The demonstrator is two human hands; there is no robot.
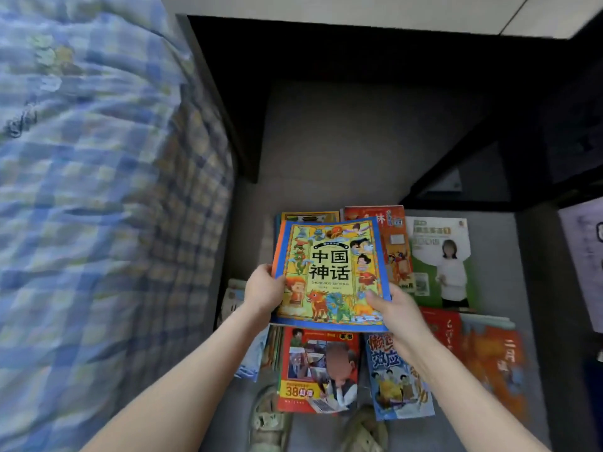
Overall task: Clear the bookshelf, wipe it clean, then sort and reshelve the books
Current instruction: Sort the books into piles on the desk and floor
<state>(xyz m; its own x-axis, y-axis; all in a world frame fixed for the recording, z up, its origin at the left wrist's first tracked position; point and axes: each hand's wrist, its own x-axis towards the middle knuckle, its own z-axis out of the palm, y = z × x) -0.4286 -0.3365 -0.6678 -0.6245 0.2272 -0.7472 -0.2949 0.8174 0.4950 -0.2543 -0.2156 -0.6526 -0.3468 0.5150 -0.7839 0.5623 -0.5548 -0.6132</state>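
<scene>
Picture book [329,272] with a blue border and a yellow illustrated cover, held face-up in both hands over a spread of books on the grey floor [326,141]. Left hand [262,288] grips the book's left edge, fingers curled around it; right hand [390,309] pinches the lower right corner, thumb on the cover and fingers hidden beneath. Below the held book lie a red book [318,370] and, just beside it, a blue book [396,383], both nearest the person. An orange-red book [396,243] shows past the held book's right edge, with a white-and-green book [440,259] touching it on the right. A blurred orange book [492,357] lies toward the floor's right side. A blue plaid bed cover [98,158] borders the floor's left edge; dark furniture [554,125] borders its far and right edges. Two shoes [267,419] stand at the near edge.
</scene>
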